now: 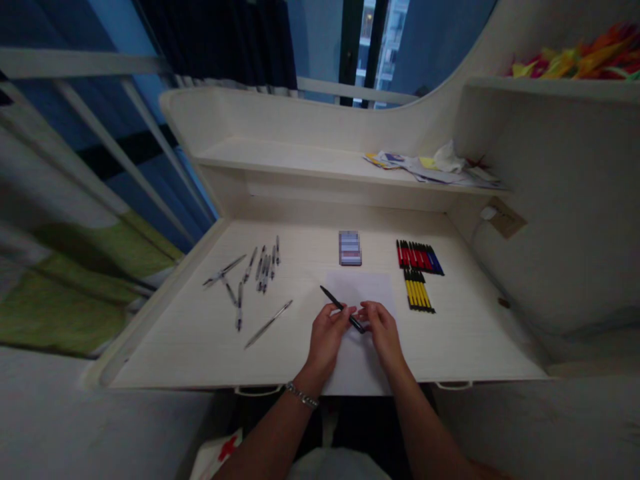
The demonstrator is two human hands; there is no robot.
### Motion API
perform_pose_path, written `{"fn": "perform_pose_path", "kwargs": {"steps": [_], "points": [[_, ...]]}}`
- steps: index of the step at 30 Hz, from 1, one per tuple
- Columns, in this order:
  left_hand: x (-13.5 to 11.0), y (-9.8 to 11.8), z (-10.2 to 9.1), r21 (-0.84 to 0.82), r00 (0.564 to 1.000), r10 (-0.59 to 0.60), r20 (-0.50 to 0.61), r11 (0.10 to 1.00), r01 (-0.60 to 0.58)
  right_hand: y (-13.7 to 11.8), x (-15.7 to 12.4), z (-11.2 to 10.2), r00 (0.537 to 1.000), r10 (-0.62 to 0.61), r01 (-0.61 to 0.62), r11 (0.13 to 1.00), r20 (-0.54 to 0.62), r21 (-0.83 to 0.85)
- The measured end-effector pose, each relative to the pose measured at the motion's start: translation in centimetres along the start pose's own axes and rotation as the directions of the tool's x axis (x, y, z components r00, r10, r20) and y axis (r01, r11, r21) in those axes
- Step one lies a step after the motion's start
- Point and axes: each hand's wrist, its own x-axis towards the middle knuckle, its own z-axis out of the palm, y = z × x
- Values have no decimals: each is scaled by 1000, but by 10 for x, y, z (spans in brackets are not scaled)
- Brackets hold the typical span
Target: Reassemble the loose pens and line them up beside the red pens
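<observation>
My left hand (327, 333) is closed around a black pen (330, 296), which slants from upper left to lower right. The fingers of my right hand (384, 331) curl at the pen's lower end and appear to touch it. Both hands are over a white sheet of paper (360, 370) on the desk. A clear pen (269, 325) lies alone left of my hands. Farther left are several clear pens with dark parts (265, 267), loosely scattered. On the right, red pens (413, 255) and blue pens (436, 260) lie in a row above a row of yellow pens (419, 293).
A phone (350, 248) lies beyond the paper on the white desk (175, 353). A raised shelf (290, 155) along the back holds papers (415, 167) and a crumpled tissue (449, 159). Walls and a side rail (150, 120) bound the desk. A wall socket (506, 218) is at right.
</observation>
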Motion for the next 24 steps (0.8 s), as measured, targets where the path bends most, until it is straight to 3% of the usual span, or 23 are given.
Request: {"fn": "perform_pose_path", "kwargs": {"steps": [4, 9, 11, 14, 16, 18, 21, 24], "points": [[3, -3, 3, -82, 999, 25, -47, 996, -29, 10, -13, 6, 999, 47, -48, 976, 11, 214], [5, -9, 6, -135, 1000, 5, -9, 991, -6, 18, -12, 26, 989, 128, -62, 811, -73, 582], [4, -9, 4, -77, 1000, 14, 22, 997, -12, 18, -5, 28, 987, 132, -47, 777, -89, 628], [2, -9, -9, 227, 993, 57, 102, 971, -79, 10, 13, 22, 984, 148, -44, 742, -99, 669], [1, -11, -22, 504, 979, 148, 139, 841, -198, 3, 27, 13, 979, 178, -50, 693, -104, 720], [0, -15, -34, 678, 951, 227, 212, 666, -310, -4, 40, 3, 977, 179, -29, 658, -119, 752], [-1, -23, -44, 787, 910, 258, 323, 462, -410, -9, 55, -11, 987, 138, -28, 655, -83, 755], [-2, -31, -48, 810, 888, 272, 372, 373, -453, -7, 65, -18, 994, 110, -60, 684, -22, 727]]}}
